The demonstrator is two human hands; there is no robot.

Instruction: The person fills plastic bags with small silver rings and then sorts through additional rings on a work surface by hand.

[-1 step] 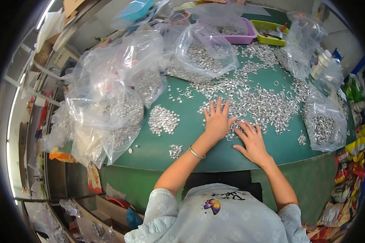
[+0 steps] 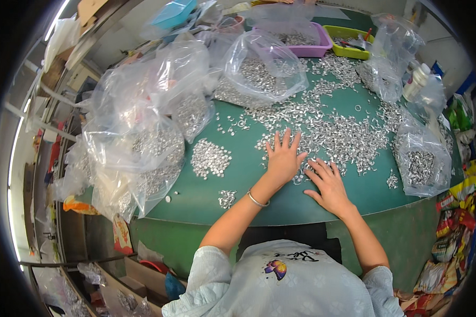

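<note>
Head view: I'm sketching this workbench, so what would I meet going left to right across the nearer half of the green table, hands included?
Large clear bag of metal pieces → heap of small silver pieces → left hand → right hand → tiny metal cluster → smaller clear bag.

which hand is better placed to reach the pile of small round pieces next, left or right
Likely the left hand: it is open and nearer the pile of small round pieces. The right hand is also open but farther off, with the left between it and that pile.
</note>
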